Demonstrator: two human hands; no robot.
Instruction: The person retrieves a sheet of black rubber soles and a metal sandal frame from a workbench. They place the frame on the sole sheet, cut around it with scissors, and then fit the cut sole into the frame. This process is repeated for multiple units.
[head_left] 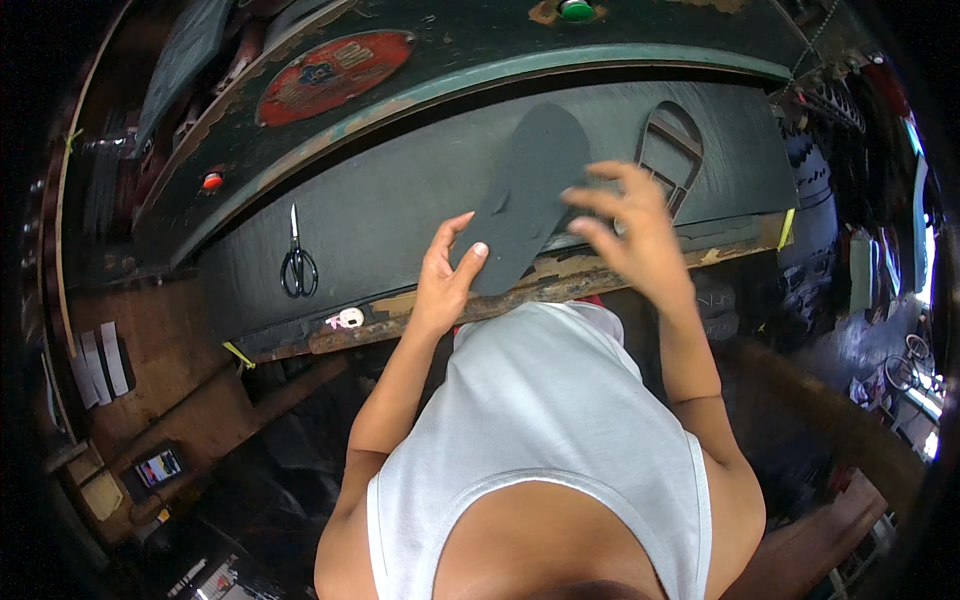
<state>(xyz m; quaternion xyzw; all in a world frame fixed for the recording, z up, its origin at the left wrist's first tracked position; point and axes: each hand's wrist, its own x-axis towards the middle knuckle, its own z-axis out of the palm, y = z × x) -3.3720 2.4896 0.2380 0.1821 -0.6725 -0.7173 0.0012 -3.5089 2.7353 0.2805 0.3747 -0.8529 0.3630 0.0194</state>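
Note:
A dark grey shoe sole (535,190) is tilted up over the bed of a large green press, its heel end toward me. My left hand (450,275) pinches that near end, thumb on top and fingers at the edge. Beside the sole's right edge, my right hand (632,225) is raised with fingers apart, slightly blurred and holding nothing. Behind it lies a sole-shaped metal cutting die (672,150) with crossbars inside its outline; my hand hides part of it.
Black-handled scissors (297,258) lie on the dark bed (380,220) at left. A small pink-and-white object (346,319) rests by the worn wooden front edge (420,318). The green press beam (480,70) spans the back, with a red button (212,181) and a green button (576,10).

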